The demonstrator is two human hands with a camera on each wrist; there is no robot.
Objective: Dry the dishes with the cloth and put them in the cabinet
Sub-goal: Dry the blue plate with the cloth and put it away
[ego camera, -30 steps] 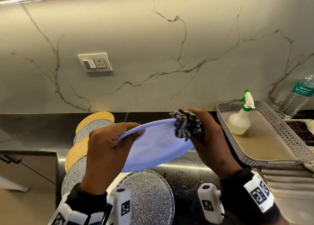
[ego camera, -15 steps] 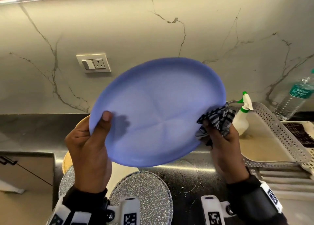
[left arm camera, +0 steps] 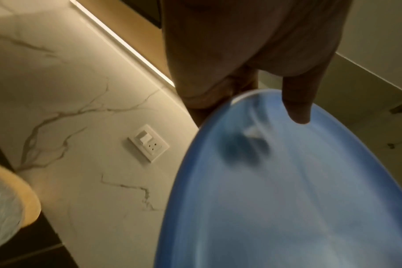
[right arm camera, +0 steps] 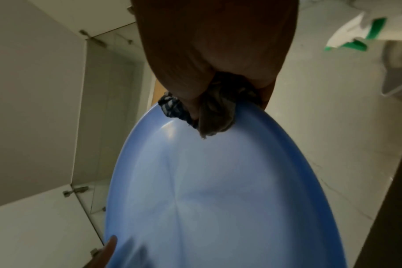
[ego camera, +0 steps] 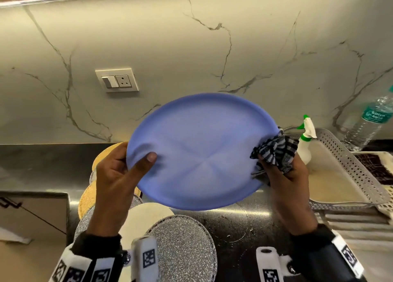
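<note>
- The left hand [ego camera: 114,175] pinches the blue plate [ego camera: 200,152] by its rim only; a slip drops it onto the worktop [ego camera: 244,224].
- The right hand [ego camera: 285,175], fingers clutching the bunched cloth [ego camera: 274,152] against the opposite rim, could push the plate loose.

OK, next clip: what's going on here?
A person is drying a blue plate over a dark counter. The left hand grips the plate's left edge, thumb on its face; the right hand pinches the opposite rim through a bunched striped cloth. No cabinet is in view.

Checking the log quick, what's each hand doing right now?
Left hand: grips the blue plate by its rim.
Right hand: holds the striped cloth against the plate's edge.
</note>
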